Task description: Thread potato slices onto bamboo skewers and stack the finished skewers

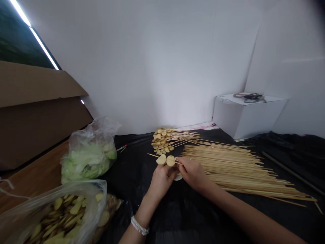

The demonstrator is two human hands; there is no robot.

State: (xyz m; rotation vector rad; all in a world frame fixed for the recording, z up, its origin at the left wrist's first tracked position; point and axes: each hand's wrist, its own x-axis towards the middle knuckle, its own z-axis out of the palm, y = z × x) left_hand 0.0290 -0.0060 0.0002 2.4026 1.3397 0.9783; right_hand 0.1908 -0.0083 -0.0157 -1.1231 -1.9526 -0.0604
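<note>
**Watch Out for Pokes and Spills**

The black sheet [182, 217] covers the work spot. It looks loose and wrinkly, so a tug could drag things along.

A wide spread of bare sticks [243, 169] lies on the right, under and beside the right arm. A bump from that arm could roll some away.

The open bag [92, 203] sits near left with loose slices [74, 208] inside. Its sides look floppy, so a knock from the left arm could spill them.

The full sticks [162, 140] lie in a heap at the far middle. They are stacked loosely and could slide.

The left hand [161, 179] is bent in close and seems to hold two slices [171, 161] from below; some fingertips are hidden. The right hand [193, 172] pinches the held stick [152, 155], which goes through those slices, in the middle. Its bare tip points left and could poke a finger. Pushing too hard could split a slice.
</note>
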